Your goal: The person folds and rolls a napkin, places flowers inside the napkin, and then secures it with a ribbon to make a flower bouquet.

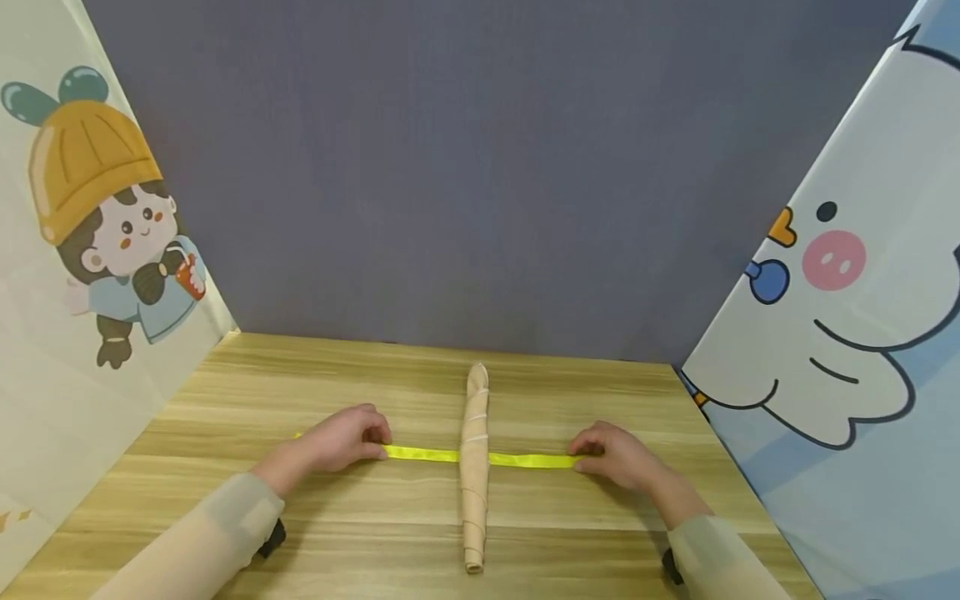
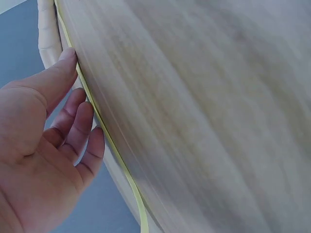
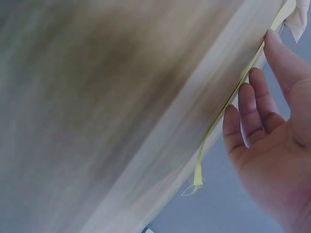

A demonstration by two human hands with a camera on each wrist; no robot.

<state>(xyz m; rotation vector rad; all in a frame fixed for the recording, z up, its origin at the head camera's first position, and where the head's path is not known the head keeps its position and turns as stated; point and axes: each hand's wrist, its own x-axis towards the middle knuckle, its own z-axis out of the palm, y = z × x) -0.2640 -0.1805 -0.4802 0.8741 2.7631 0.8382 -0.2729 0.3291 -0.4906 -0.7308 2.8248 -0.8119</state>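
A tightly rolled beige cloth lies lengthwise in the middle of the table. A bright yellow ribbon runs crosswise beneath it and shows on both sides. To the left, my left hand pinches the ribbon between thumb and fingers; its tail emerges past the hand. My right hand pinches the other side at a similar distance from the roll. In the right wrist view, the frayed end of the ribbon hangs beyond the fingers. The left wrist view has the ribbon running along the fingertips.
The wood-grain table meets a dark grey panel at the back. Side panels with cartoon prints stand at the left and right.
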